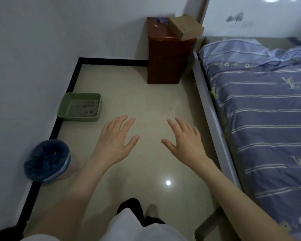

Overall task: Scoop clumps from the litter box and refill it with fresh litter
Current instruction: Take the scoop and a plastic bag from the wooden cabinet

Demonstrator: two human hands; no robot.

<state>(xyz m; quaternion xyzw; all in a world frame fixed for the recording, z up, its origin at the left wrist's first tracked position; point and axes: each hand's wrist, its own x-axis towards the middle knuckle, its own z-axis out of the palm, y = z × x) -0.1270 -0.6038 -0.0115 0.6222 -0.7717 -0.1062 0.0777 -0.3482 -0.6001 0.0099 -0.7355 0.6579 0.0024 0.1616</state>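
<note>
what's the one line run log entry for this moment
stage: not started | left hand: open, empty | right hand: open, empty | litter box: by wall, unscooped | bin: lined

You can read only 1 mark: a pale, interlocked monogram that looks like the letters "LV", repeated across the blue-purple striped fabric bedspread (261, 94) on your right. The brown cardboard box (186, 28) on the dark red-brown wooden cabinet (163, 60) carries a print too blurred to read.
</note>
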